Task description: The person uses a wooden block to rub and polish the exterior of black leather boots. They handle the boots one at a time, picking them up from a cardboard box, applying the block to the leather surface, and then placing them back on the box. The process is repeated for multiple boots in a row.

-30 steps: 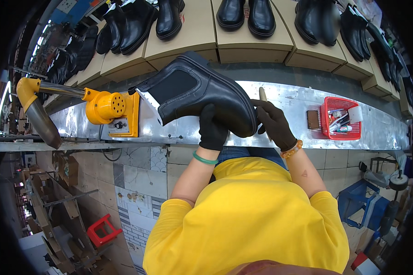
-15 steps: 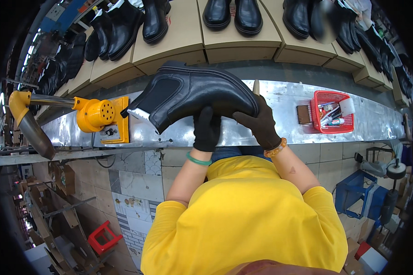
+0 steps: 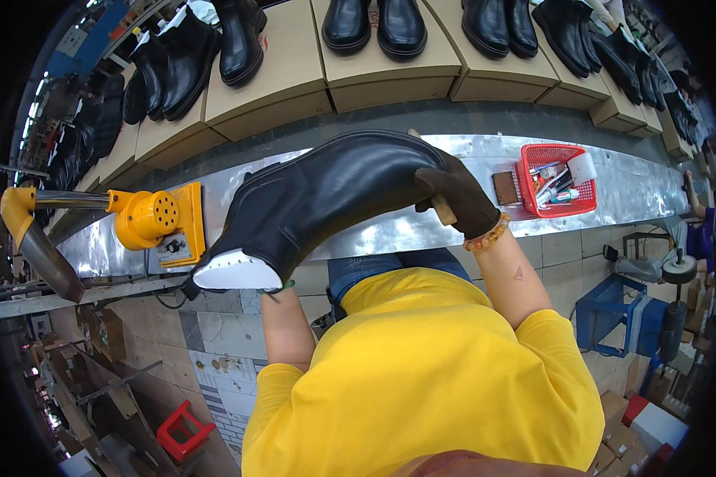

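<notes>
A black ankle boot [image 3: 326, 195] hangs tilted over the near side of the metal bench, its toe at the right. Its shaft opening, lined in white [image 3: 237, 272], faces down to the left. My right hand [image 3: 457, 191], in a dark brown glove, grips the toe end. A tan, wooden-looking stick [image 3: 444, 211] shows below its palm, and a similar tan tip pokes out above the toe. The boot's shaft hides my left hand; just the forearm [image 3: 286, 330] and a bit of green bangle show below it, so its fingers cannot be seen.
A yellow machine with a metal nozzle [image 3: 155, 222] stands at the bench's left. To the right lie a brown block [image 3: 504, 188] and a red basket [image 3: 557, 211] of tubes and small tools. Cardboard boxes [image 3: 398, 75] bearing black boots line the far side.
The boot has swung so its shaft drops lower and nearer, turning its opening toward me. My left hand has gone behind the shaft. My right hand stays at the toe.
</notes>
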